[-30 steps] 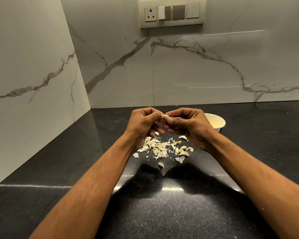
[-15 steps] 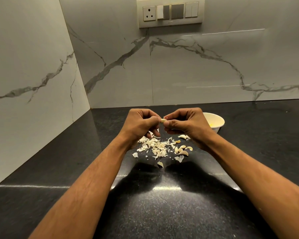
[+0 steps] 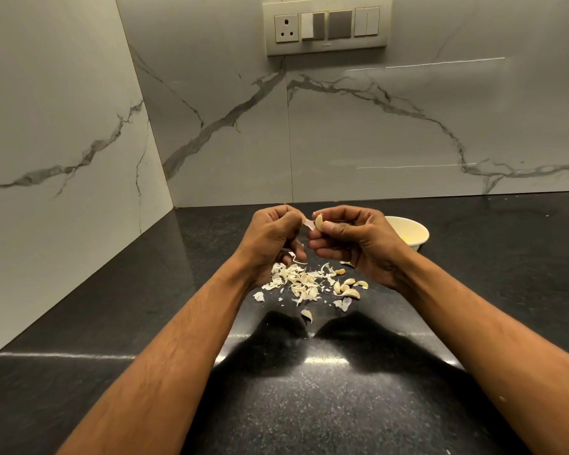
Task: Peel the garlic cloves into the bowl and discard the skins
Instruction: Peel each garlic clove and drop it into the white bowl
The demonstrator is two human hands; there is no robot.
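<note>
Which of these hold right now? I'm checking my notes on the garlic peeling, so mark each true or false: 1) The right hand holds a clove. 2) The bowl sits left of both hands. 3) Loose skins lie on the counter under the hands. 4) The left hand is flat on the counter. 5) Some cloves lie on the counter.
1) True: the right hand pinches a garlic clove.
2) False: the bowl stands on the right, behind the right hand.
3) True: a pile of skins lies on the black counter.
4) False: the left hand is raised, pinching a strip of skin beside the clove.
5) True: several loose cloves lie right of the skins.
</note>
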